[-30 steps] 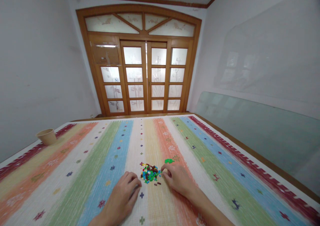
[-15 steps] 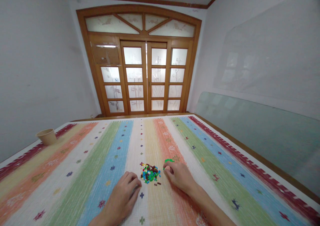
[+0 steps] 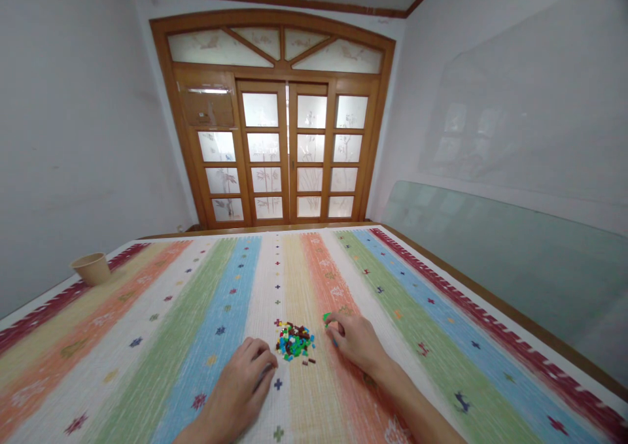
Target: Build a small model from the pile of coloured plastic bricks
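Observation:
A loose pile of small coloured toy bricks (image 3: 295, 341) lies on the striped tablecloth, mixing green, blue, brown, yellow, red and white. Just left of it my left hand (image 3: 245, 378) rests on the cloth, its fingers curled inward and the space under them hidden. Right of the pile my right hand (image 3: 354, 341) is bent in a pinch, thumb and forefinger close together. Bright green bricks (image 3: 326, 317) show at its fingertips, partly covered by the hand. What the pinch holds, if anything, is too small to make out. Two brown bricks (image 3: 309, 361) lie apart at the pile's near edge.
A tan paper cup (image 3: 92, 269) stands at the far left of the table. The striped tablecloth (image 3: 191, 339) covers the tabletop. Beyond the far edge are wooden glazed doors (image 3: 287, 150), and a pale green glass panel (image 3: 490, 235) leans along the right wall.
My right hand has shifted slightly right and now covers more of the green bricks. My left hand and the pile look the same.

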`<state>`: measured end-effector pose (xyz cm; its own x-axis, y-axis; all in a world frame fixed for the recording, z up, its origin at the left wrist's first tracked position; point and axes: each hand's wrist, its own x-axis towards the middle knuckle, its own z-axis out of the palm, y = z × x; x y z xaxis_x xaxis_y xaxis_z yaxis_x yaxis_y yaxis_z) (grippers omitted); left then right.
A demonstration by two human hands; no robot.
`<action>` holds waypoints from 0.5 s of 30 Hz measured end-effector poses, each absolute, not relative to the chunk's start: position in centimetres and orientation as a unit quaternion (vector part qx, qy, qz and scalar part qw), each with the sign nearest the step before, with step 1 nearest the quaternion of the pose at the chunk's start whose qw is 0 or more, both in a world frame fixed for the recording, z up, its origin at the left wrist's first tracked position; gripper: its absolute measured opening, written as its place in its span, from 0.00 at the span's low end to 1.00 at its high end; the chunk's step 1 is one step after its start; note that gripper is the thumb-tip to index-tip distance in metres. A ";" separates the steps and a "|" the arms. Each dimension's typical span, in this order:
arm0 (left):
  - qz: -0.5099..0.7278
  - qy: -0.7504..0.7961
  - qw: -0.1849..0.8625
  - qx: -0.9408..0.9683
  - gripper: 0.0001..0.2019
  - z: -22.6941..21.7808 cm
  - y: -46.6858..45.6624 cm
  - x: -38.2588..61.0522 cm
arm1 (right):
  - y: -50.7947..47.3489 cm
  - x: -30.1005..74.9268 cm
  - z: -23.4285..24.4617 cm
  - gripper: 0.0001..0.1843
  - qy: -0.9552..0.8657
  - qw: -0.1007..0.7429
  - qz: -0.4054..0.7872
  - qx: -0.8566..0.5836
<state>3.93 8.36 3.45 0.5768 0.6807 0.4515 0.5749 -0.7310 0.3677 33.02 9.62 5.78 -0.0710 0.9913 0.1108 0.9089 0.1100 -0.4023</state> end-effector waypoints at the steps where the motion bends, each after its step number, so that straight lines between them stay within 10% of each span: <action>1: 0.292 0.356 0.090 0.883 0.08 3.4 8.4 3.9 | 9.7 33.1 5.7 0.17 -0.723 0.180 0.112 -0.658; 15: 0.307 0.354 0.097 0.878 0.08 3.8 8.3 4.0 | 10.0 33.9 5.4 0.18 -0.711 0.203 0.108 -0.665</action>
